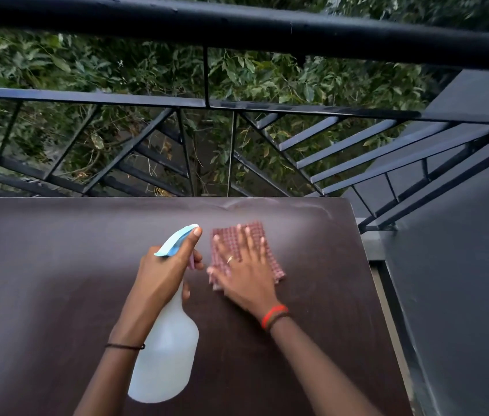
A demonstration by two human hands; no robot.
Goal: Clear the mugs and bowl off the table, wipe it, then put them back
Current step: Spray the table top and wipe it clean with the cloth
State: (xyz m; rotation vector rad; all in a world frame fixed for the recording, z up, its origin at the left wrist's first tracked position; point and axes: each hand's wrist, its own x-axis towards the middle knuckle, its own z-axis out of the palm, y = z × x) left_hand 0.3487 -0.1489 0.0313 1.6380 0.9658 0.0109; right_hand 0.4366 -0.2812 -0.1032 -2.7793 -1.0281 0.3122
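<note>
Two steps outstanding: finish the wipe, return mugs and bowl.
Surface [42, 280], dark, shows neither mugs nor bowl, so clearing judged done; their whereabouts not shown. Right grip [246, 265] flat, fingers straight, pressing on pink cloth [276, 265]. Left grip [165, 274], just left of cloth, curled round spray bottle [168, 349], forefinger on nozzle. Bottle is likeliest obstruction to cloth's leftward passes. Black railing [207, 103] beyond cloth.
</note>
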